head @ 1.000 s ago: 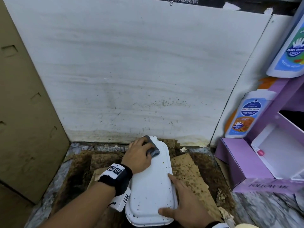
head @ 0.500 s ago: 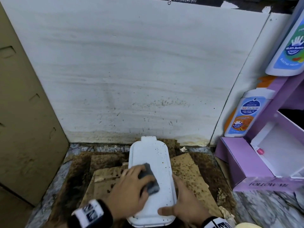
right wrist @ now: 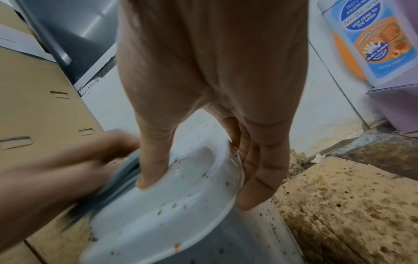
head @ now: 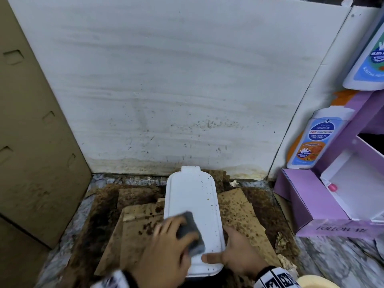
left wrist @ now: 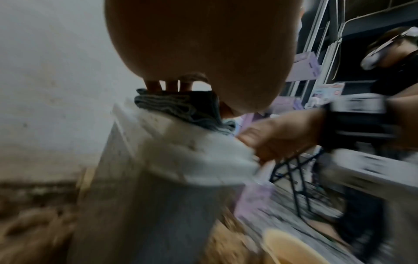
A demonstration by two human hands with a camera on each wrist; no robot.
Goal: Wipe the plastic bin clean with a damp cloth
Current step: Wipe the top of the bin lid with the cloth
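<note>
Bin, white w/ lid on top speckled brown, stands between the hands on stained cardboard over a marble floor, its far end near a white wall w/ dark spots low down. Left hand presses a folded grey cloth onto lid's near-left part, fingers bent over it; right hand steadies the near-right rim, thumb flat on the lid & fingers straight down the side. Brown carton stands left of left hand; purple box & a wash bottle sit right of right hand.
</note>
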